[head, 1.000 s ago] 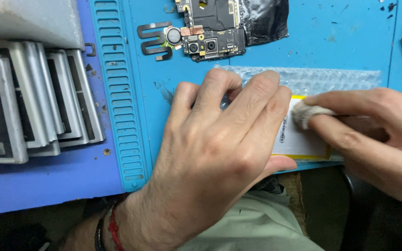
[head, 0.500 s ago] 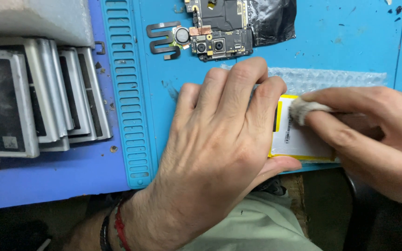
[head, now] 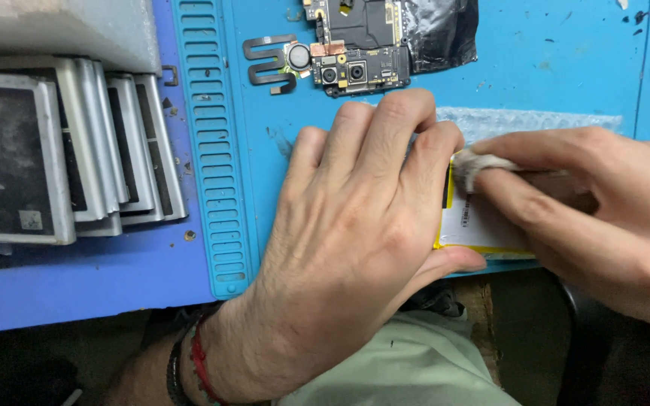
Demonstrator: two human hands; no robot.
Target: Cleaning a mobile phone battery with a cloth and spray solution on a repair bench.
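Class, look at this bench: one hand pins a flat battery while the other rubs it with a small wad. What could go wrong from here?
1. The left hand presses the yellow-edged battery near the mat's front edge; it might slip off.
2. The right hand rubs with the white wad; hard rubbing might dent the soft cell.
3. The bare circuit board lies close behind the hands; a wide stroke might knock it.

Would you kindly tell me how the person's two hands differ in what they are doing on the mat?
The left hand lies flat, palm down, pressing on the yellow-edged battery; the right hand pinches a small white wad against it. The left wrist wears red and black bands; the right wrist is out of view. Both rest over the blue mat.
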